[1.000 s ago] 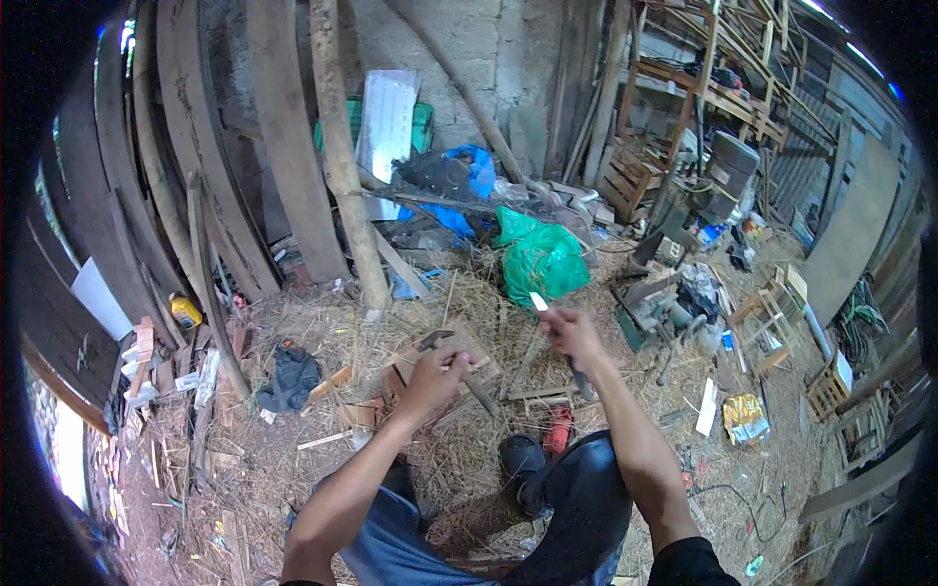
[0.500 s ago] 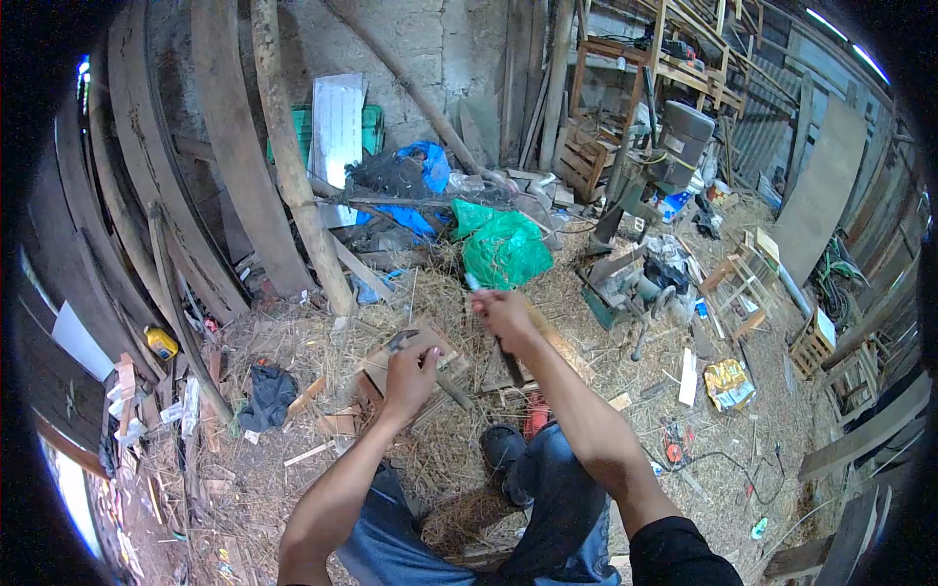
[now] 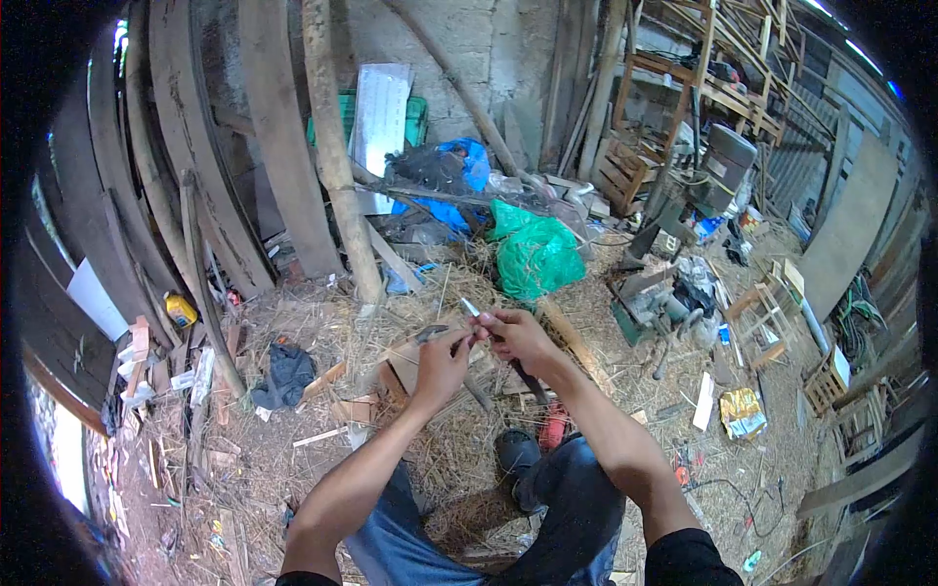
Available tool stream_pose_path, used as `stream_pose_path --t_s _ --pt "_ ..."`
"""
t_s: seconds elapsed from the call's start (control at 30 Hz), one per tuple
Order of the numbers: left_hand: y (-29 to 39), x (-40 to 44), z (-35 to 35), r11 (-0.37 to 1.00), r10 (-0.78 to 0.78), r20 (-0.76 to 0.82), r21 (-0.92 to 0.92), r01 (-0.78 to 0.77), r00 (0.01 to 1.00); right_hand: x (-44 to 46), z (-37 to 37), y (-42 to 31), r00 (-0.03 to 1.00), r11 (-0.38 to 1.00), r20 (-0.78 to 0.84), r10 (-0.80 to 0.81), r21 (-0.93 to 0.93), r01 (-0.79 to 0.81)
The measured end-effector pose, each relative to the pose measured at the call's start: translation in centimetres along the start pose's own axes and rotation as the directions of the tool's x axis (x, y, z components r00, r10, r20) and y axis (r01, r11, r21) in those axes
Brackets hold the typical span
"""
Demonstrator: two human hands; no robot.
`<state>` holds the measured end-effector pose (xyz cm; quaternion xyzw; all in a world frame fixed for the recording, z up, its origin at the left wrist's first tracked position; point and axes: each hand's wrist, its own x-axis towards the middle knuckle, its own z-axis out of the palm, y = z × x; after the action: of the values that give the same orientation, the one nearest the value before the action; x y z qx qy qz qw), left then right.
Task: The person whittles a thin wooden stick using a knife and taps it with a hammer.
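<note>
My right hand (image 3: 520, 337) is closed around a slim tool (image 3: 470, 307) with a pale, shiny end that sticks out up and to the left. Most of it is hidden in the fist. My left hand (image 3: 445, 366) meets it, thumb and fingers pinched together at the right fingertips; whatever they hold is too small to make out. Behind the left hand, a hammer (image 3: 430, 333) with a dark head lies over a wooden block (image 3: 404, 363). Below the right hand shows a dark, narrow piece (image 3: 531, 383); I cannot tell whether it belongs to the held tool.
A green plastic bag (image 3: 537, 256) lies ahead on straw. Near my right foot is a red object (image 3: 554, 425). A black plastic bag (image 3: 284, 376) sits left, a gold-coloured packet (image 3: 743, 414) right. Boards (image 3: 283, 146) lean on the wall; a machine (image 3: 728, 166) stands back right.
My right hand has come down and turned, tilting the pale end leftward. My left hand has moved right, so both hands now meet. The view has swung slightly left.
</note>
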<state>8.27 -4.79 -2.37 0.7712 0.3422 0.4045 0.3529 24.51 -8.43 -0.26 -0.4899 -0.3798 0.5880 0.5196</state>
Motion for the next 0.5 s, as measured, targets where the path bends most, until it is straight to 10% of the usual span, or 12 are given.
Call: stream_pose_path --t_s 0.5 --pt "0.5 -0.1 -1.2 0.998 -0.021 0.033 0.055 0.019 0.999 -0.1 0.7 -0.2 0.997 0.998 0.064 0.051 0.036 -0.053"
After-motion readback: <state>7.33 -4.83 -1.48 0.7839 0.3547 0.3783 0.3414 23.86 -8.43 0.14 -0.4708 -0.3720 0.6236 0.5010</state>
